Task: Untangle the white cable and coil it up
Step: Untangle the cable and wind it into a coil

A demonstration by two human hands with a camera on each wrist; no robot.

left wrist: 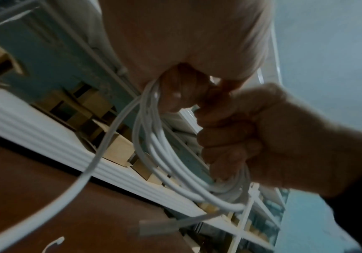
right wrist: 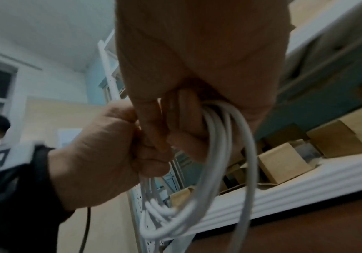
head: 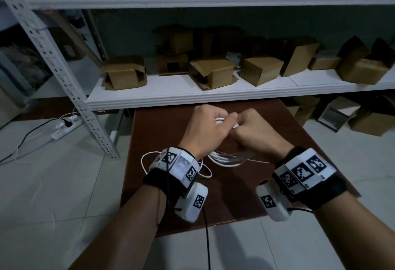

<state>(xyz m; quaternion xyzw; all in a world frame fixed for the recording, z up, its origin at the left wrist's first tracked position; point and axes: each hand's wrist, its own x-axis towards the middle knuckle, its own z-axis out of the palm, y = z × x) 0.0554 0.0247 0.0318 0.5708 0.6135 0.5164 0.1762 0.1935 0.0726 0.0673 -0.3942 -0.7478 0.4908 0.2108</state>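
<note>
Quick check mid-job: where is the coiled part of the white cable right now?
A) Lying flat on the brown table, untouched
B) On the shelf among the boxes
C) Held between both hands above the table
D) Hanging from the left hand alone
C: the left hand and right hand both grip the cable loops above the table.

The head view looks forward and down from above onto both wrists, the brown table and the white shelf beyond. The left wrist view looks up from under the left hand, very near, across to the right hand. The right wrist view mirrors it from under the right hand toward the left hand. All three share the white cable, table and shelf.
</note>
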